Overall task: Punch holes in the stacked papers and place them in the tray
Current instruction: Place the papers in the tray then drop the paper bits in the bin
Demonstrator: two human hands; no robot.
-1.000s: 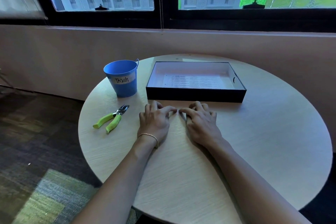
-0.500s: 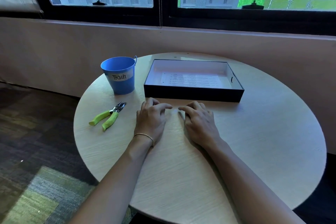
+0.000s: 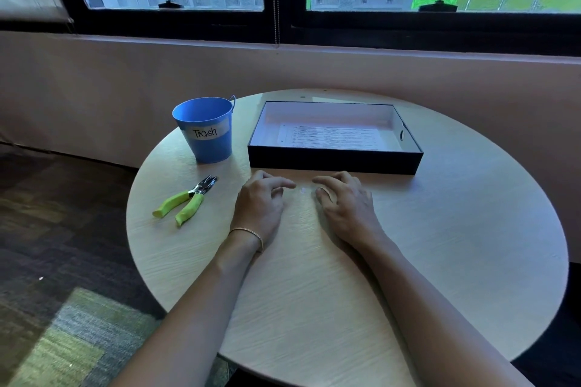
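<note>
A black tray (image 3: 333, 160) with a white inside stands at the back of the round table, and a printed sheet of paper (image 3: 330, 137) lies flat in it. A hole punch with green handles (image 3: 185, 199) lies on the table to the left. My left hand (image 3: 259, 204) and my right hand (image 3: 345, 206) rest palm down on the tabletop just in front of the tray, fingers curled, fingertips a little apart. A few tiny white paper dots (image 3: 303, 190) lie on the wood between the fingertips. Neither hand holds anything.
A blue bucket labelled "Trash" (image 3: 206, 132) stands left of the tray, behind the punch. The round wooden table (image 3: 456, 229) drops off to carpeted floor on the left. A wall and windows stand behind it.
My fingertips, nearly touching a second ago, have drawn slightly apart, showing the small paper dots between them. The view has shifted a little; the tray, punch and bucket have not moved.
</note>
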